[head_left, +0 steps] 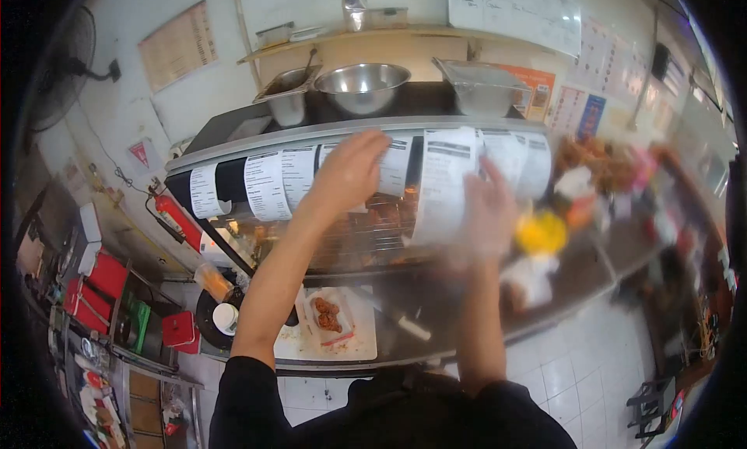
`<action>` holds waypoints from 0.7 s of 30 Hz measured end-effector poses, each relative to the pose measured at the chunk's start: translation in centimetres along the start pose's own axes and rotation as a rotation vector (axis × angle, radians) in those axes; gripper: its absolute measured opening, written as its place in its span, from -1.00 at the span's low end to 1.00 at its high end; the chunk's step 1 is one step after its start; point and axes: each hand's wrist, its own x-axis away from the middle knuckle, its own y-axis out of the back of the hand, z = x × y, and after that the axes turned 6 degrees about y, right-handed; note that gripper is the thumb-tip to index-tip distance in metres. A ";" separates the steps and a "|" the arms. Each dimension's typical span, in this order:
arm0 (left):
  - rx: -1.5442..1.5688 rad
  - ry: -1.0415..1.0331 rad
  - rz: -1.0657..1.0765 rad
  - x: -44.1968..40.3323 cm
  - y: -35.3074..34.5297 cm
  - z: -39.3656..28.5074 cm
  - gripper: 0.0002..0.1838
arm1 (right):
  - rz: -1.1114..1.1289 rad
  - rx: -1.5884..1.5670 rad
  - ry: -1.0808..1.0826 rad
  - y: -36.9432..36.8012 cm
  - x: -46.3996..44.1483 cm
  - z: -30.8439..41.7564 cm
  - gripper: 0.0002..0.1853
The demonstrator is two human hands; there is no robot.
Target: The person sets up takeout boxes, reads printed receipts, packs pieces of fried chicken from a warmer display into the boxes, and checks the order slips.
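Observation:
Several printed order slips hang in a row along the metal rail (233,155) on top of a glass-fronted food warmer (373,223). My left hand (350,173) is up at the rail in front of the slips, its fingers curled together; what they pinch, if anything, is hidden. A long order slip (443,184) hangs lower than the others, right of my left hand. My right hand (490,208) is at that slip's right edge, smeared by motion, so its grip is unclear.
Below lies a white cutting board (362,324) with fried chicken pieces (327,315) in a paper-lined tray, a knife (415,328) beside it. Steel bowl (363,87) and pans stand on the warmer. Blurred yellow item (541,233) and bags sit right; a fire extinguisher (177,219) is left.

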 end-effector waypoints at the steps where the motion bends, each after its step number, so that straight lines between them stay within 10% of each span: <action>1: -0.049 0.004 0.034 0.5 0.0 0.0 -0.62 | -0.052 -0.263 -0.059 -0.8 -0.1 -0.1 -0.68; 21: 0.200 0.215 0.113 -1.7 2.0 -0.3 -0.60 | 0.096 0.336 -0.024 -5.8 -0.8 2.9 -0.66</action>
